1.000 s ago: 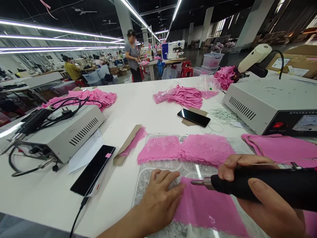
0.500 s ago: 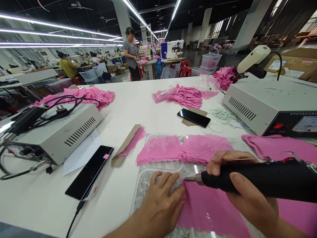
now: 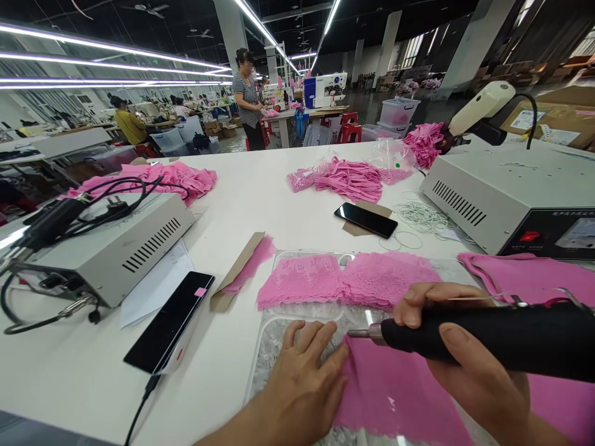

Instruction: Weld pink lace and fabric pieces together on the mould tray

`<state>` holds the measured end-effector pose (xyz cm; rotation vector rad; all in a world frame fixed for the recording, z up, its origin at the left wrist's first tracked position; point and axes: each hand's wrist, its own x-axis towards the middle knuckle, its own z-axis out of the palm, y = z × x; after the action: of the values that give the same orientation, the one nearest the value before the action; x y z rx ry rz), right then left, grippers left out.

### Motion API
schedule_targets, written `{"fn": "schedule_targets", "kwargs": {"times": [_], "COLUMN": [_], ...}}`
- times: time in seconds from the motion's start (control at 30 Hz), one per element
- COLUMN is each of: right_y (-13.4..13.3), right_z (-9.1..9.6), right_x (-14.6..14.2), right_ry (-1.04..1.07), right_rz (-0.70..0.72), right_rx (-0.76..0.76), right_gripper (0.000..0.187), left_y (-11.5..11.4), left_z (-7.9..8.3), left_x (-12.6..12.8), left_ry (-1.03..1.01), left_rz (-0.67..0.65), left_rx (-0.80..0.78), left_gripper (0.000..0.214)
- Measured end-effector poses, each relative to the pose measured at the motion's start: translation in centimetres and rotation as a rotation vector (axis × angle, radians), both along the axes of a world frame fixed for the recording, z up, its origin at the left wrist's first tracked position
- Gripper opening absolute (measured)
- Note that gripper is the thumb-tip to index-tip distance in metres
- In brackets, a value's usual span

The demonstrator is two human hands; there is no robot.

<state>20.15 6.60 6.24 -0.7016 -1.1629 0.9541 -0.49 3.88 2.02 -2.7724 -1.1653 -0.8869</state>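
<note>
My right hand (image 3: 483, 365) grips a thick black metal-tipped hand tool (image 3: 446, 334), held nearly level. Its tip points left and meets the top left corner of a pink fabric piece (image 3: 395, 390). Beside that corner, my left hand (image 3: 302, 378) lies palm down with its fingers apart, the index fingertip against the fabric edge. Under both is a clear plastic lid-like board (image 3: 263, 359) with a raised rim. Along the far part of this board rest two stacks of pink lace pieces, a left stack (image 3: 300, 282) and a right stack (image 3: 388, 279).
Grey control boxes flank the work, one left (image 3: 106, 248) and one right (image 3: 515, 192). Phones lie at left (image 3: 170, 322) and centre (image 3: 366, 220). Pink straps (image 3: 348, 179), green string (image 3: 421, 215) and folded pink fabric (image 3: 525, 275) are nearby. A person (image 3: 246, 99) stands beyond the table.
Hardly anything differs. The right hand and the tool appear slightly farther right, along with a small shift of the whole view; the left hand keeps its place on the fabric edge.
</note>
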Motion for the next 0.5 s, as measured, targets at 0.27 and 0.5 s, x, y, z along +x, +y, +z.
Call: {"fn": "schedule_targets", "kwargs": {"times": [0.27,0.5], "right_y": [-0.08,0.09], "right_z": [-0.02,0.3], "right_x": [-0.14,-0.13], "right_ry": [0.031,-0.016], "right_rz": [0.001,0.011], "right_rx": [-0.01,-0.003], "right_gripper": [0.015,0.014], "left_y": [0.01,-0.07], "left_z": [0.08,-0.22], "left_x": [0.14,0.05], "left_ry": [-0.016,-0.004], "left_rz": [-0.007,-0.002], "left_rx": [-0.007,-0.023], "left_gripper": [0.024,0.025]}}
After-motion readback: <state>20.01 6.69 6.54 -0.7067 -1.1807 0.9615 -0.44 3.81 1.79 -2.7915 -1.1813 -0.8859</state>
